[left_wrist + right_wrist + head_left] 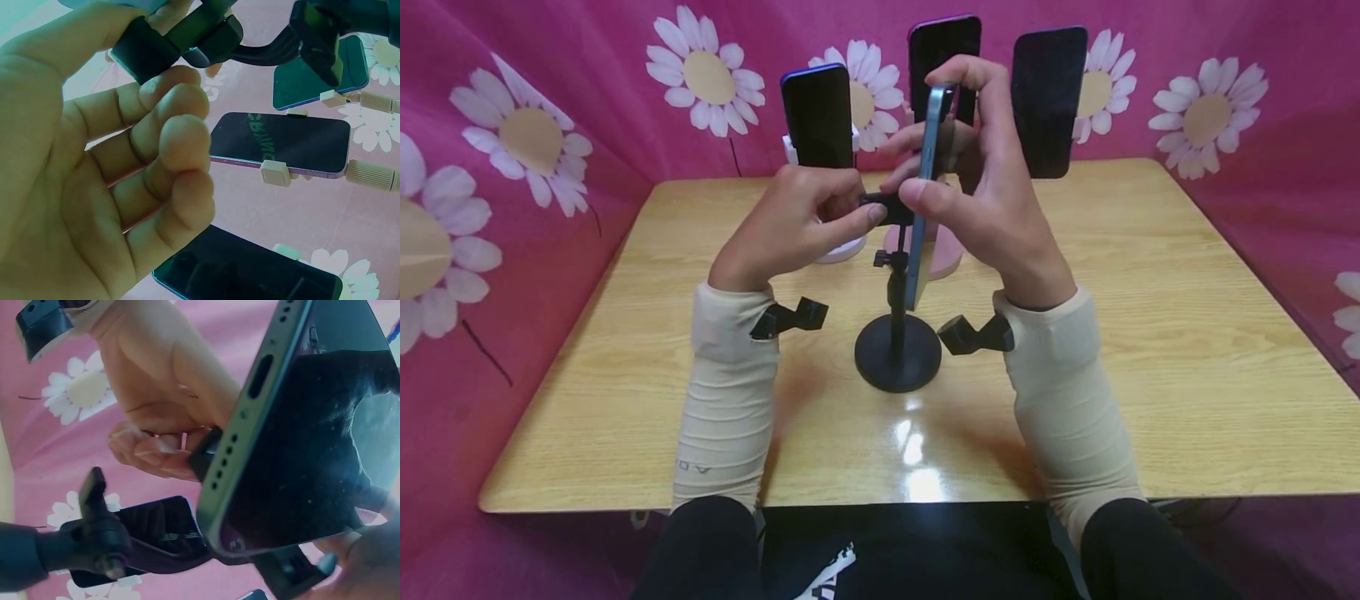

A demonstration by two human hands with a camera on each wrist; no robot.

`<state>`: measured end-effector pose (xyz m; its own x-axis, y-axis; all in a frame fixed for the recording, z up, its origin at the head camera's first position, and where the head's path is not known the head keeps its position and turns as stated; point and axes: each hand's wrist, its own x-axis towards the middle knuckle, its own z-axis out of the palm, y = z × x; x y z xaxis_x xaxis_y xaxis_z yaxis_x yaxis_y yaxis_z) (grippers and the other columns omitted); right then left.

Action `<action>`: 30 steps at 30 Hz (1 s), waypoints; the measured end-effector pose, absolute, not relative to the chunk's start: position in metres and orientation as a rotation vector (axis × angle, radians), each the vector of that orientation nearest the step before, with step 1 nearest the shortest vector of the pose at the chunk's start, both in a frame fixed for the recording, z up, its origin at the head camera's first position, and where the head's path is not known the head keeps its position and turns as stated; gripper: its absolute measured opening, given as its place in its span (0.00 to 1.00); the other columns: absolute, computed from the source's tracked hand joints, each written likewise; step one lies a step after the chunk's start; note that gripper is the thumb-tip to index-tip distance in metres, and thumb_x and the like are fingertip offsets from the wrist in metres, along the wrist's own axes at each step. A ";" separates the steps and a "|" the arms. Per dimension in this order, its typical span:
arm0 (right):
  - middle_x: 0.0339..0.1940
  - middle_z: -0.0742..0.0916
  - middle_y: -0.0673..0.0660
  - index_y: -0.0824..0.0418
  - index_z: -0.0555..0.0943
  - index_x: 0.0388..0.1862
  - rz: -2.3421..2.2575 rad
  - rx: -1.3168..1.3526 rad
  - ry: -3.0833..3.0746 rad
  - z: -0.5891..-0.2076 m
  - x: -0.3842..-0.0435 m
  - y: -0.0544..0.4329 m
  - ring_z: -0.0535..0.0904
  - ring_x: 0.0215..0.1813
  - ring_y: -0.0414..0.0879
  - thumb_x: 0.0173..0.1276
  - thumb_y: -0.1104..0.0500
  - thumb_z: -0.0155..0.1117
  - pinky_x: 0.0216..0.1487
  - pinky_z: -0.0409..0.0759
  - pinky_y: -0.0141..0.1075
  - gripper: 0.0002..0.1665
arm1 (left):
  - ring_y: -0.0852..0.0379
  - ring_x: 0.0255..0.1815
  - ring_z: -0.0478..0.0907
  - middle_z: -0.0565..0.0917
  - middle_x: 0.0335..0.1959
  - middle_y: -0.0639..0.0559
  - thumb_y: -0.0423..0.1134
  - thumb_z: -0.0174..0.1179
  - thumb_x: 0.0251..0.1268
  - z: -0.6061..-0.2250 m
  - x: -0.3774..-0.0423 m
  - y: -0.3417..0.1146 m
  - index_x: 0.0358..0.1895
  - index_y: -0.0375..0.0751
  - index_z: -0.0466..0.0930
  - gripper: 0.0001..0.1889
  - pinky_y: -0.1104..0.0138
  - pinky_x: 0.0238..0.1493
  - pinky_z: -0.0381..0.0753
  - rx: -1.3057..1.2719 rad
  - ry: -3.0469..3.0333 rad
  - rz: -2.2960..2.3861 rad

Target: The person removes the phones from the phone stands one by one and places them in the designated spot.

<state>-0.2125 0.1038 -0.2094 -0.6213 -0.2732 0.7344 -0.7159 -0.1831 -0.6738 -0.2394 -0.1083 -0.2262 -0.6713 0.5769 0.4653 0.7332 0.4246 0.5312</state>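
Observation:
My left hand pinches one end of a black phone clamp between thumb and forefinger. In the left wrist view the other fingers of that hand curl below the clamp. My right hand grips a blue-edged smartphone, upright and edge-on to the head view, thumb on the near side and fingers over the top and behind. The phone overlaps the clamp in the right wrist view, with its charging-port edge towards that camera. The clamp tops a black desk stand with a round base.
Behind my hands stand three more phones: a left one in a white holder, a middle one above a pink base, and a right one. A pink daisy-print cloth surrounds the wooden table.

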 end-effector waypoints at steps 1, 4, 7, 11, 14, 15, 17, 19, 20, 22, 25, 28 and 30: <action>0.44 0.85 0.65 0.56 0.60 0.61 1.871 1.136 -1.748 -0.208 -0.211 0.106 0.84 0.39 0.58 0.49 0.48 0.69 0.46 0.81 0.47 0.43 | 0.57 0.23 0.69 0.73 0.19 0.50 0.44 0.61 0.65 -0.226 -0.240 -0.108 0.30 0.39 0.78 0.12 0.66 0.26 0.69 -1.148 -2.468 -1.074; 0.44 0.85 0.67 0.56 0.60 0.61 1.914 1.116 -1.723 -0.205 -0.208 0.112 0.84 0.40 0.58 0.49 0.55 0.67 0.48 0.81 0.48 0.40 | 0.57 0.22 0.69 0.74 0.19 0.51 0.45 0.61 0.65 -0.226 -0.240 -0.108 0.30 0.39 0.78 0.12 0.66 0.25 0.69 -1.142 -2.480 -1.062; 0.43 0.84 0.68 0.57 0.61 0.60 1.940 1.062 -1.703 -0.202 -0.205 0.120 0.84 0.39 0.59 0.49 0.62 0.65 0.49 0.80 0.48 0.38 | 0.58 0.22 0.70 0.75 0.19 0.52 0.45 0.62 0.64 -0.225 -0.240 -0.108 0.30 0.40 0.78 0.12 0.66 0.25 0.71 -1.154 -2.477 -1.055; 0.42 0.83 0.69 0.57 0.62 0.60 1.891 0.957 -1.707 -0.198 -0.204 0.130 0.84 0.41 0.58 0.49 0.66 0.64 0.50 0.80 0.47 0.38 | 0.58 0.22 0.69 0.74 0.19 0.52 0.44 0.62 0.64 -0.225 -0.240 -0.107 0.28 0.40 0.77 0.12 0.66 0.25 0.70 -1.162 -2.458 -1.058; 0.43 0.83 0.68 0.56 0.63 0.60 1.883 0.829 -1.751 -0.196 -0.202 0.137 0.81 0.46 0.58 0.49 0.67 0.65 0.50 0.79 0.45 0.38 | 0.57 0.22 0.69 0.73 0.19 0.51 0.44 0.62 0.64 -0.225 -0.239 -0.108 0.27 0.40 0.76 0.13 0.66 0.25 0.69 -1.142 -2.471 -1.063; 0.44 0.83 0.67 0.56 0.63 0.60 1.886 0.787 -1.764 -0.196 -0.201 0.139 0.81 0.48 0.58 0.49 0.67 0.65 0.50 0.78 0.45 0.38 | 0.57 0.22 0.69 0.73 0.19 0.51 0.44 0.62 0.64 -0.225 -0.238 -0.108 0.27 0.40 0.76 0.13 0.66 0.25 0.69 -1.137 -2.476 -1.064; 0.45 0.82 0.66 0.54 0.63 0.60 1.907 0.710 -1.787 -0.195 -0.200 0.143 0.79 0.49 0.58 0.49 0.67 0.66 0.50 0.77 0.45 0.39 | 0.57 0.22 0.69 0.73 0.19 0.50 0.44 0.61 0.65 -0.226 -0.238 -0.109 0.27 0.39 0.76 0.13 0.66 0.26 0.69 -1.133 -2.482 -1.072; 0.47 0.81 0.65 0.54 0.64 0.60 1.896 0.656 -1.818 -0.196 -0.199 0.148 0.79 0.50 0.58 0.49 0.67 0.68 0.50 0.78 0.45 0.39 | 0.57 0.22 0.69 0.73 0.19 0.50 0.44 0.61 0.65 -0.226 -0.238 -0.109 0.27 0.39 0.76 0.13 0.66 0.26 0.70 -1.136 -2.479 -1.078; 0.47 0.81 0.65 0.53 0.64 0.60 1.875 0.641 -1.841 -0.197 -0.200 0.150 0.79 0.50 0.57 0.49 0.67 0.69 0.50 0.79 0.45 0.40 | 0.57 0.22 0.69 0.74 0.19 0.50 0.44 0.61 0.65 -0.226 -0.239 -0.109 0.27 0.39 0.76 0.13 0.66 0.26 0.70 -1.137 -2.477 -1.081; 0.48 0.80 0.63 0.53 0.64 0.60 1.819 0.612 -1.899 -0.199 -0.201 0.153 0.79 0.49 0.56 0.48 0.66 0.70 0.48 0.80 0.44 0.40 | 0.57 0.22 0.69 0.74 0.19 0.51 0.44 0.62 0.65 -0.226 -0.239 -0.109 0.28 0.40 0.77 0.12 0.66 0.26 0.70 -1.147 -2.470 -1.090; 0.49 0.79 0.60 0.51 0.63 0.60 1.710 0.557 -2.004 -0.204 -0.203 0.160 0.78 0.48 0.54 0.49 0.64 0.71 0.46 0.82 0.43 0.40 | 0.56 0.21 0.69 0.73 0.19 0.51 0.44 0.62 0.64 -0.226 -0.240 -0.110 0.28 0.41 0.77 0.12 0.65 0.26 0.70 -1.155 -2.463 -1.095; 0.52 0.76 0.56 0.50 0.62 0.61 1.598 0.457 -2.115 -0.211 -0.205 0.169 0.76 0.50 0.52 0.50 0.61 0.72 0.48 0.81 0.45 0.41 | 0.56 0.21 0.68 0.72 0.18 0.51 0.44 0.62 0.64 -0.226 -0.239 -0.110 0.27 0.40 0.76 0.12 0.65 0.26 0.68 -1.150 -2.465 -1.103; 0.53 0.76 0.54 0.49 0.61 0.61 1.533 0.379 -2.197 -0.216 -0.205 0.176 0.75 0.51 0.50 0.51 0.59 0.72 0.49 0.80 0.45 0.41 | 0.56 0.21 0.68 0.72 0.18 0.50 0.44 0.62 0.64 -0.226 -0.239 -0.110 0.27 0.40 0.76 0.13 0.65 0.27 0.68 -1.139 -2.474 -1.108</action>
